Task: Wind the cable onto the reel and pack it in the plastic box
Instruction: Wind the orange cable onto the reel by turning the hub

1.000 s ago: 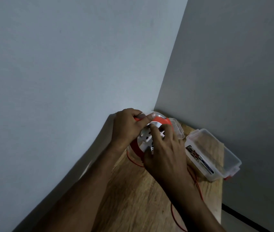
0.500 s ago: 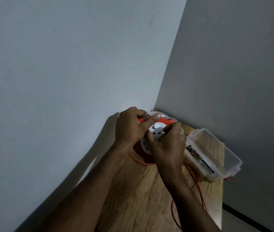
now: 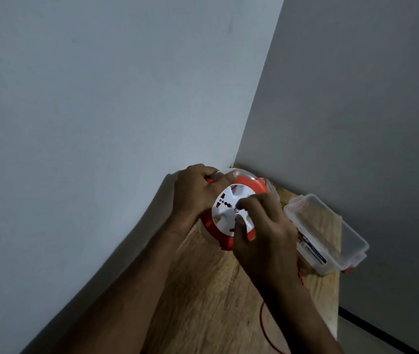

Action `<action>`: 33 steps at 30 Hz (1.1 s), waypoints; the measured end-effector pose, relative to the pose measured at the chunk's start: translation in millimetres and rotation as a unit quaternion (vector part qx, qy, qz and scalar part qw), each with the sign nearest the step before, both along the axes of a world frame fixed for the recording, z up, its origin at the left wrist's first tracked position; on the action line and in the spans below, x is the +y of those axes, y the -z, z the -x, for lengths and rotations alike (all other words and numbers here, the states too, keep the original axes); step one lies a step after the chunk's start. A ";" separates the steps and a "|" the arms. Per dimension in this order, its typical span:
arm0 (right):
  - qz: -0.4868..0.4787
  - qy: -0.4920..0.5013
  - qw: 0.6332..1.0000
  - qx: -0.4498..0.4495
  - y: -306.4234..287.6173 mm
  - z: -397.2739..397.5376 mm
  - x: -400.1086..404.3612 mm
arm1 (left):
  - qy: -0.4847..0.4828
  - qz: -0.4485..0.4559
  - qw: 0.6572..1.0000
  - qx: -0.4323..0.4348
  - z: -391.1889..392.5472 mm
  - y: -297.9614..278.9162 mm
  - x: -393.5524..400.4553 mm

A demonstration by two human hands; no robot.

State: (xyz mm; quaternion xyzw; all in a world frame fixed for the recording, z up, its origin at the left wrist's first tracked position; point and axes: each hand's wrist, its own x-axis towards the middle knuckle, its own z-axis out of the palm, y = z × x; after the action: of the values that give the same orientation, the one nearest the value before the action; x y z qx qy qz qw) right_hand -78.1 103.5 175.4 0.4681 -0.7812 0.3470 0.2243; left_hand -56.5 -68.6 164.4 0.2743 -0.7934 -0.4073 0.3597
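Note:
A round red reel [image 3: 250,186] with a white socket face stands tilted on the wooden table [image 3: 211,284] in the wall corner. My left hand [image 3: 194,192] grips its upper left rim. On the white face my right hand [image 3: 262,228] pinches the small winding knob. A thin red cable [image 3: 265,330] trails from under my right forearm down across the table. The clear plastic box [image 3: 328,233] lies to the right of the reel, its label facing me.
Two grey walls meet just behind the reel. Partly hidden behind the reel is a clear lid [image 3: 271,187]. The table's right edge drops off past the box, with a dark skirting line [image 3: 372,328] below.
My right hand has swung round the white face from its upper right to its lower right, and the socket face has turned with it. My left hand has kept its hold on the rim.

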 end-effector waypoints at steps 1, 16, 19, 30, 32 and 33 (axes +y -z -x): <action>-0.068 -0.025 0.996 0.045 0.3 2.6 1.5 | 0.005 0.006 1.000 -0.003 0.7 0.0 -0.2; -0.260 -0.096 0.947 0.161 -4.1 44.6 7.5 | 0.057 0.010 0.998 -0.032 -0.7 -7.2 2.0; -0.222 -0.048 0.965 0.134 -2.0 41.9 4.7 | 0.035 -0.004 0.999 -0.016 -1.0 -6.1 1.8; -0.007 0.107 0.981 -0.163 4.6 11.2 -27.8 | -0.015 0.032 0.999 -0.006 5.3 -6.0 4.4; 0.034 0.131 0.967 -0.216 3.8 12.3 -29.3 | -0.014 0.000 1.000 0.000 4.1 -5.1 8.1; 0.042 0.140 0.960 -0.238 3.6 12.7 -30.5 | -0.017 -0.007 1.000 0.000 3.9 -5.4 10.0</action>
State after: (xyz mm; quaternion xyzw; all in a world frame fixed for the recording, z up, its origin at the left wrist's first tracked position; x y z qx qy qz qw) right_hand -90.7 73.0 171.8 0.2480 -0.8544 0.4460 0.0980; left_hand -60.4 -58.5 169.8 0.2897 -0.7858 -0.4067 0.3649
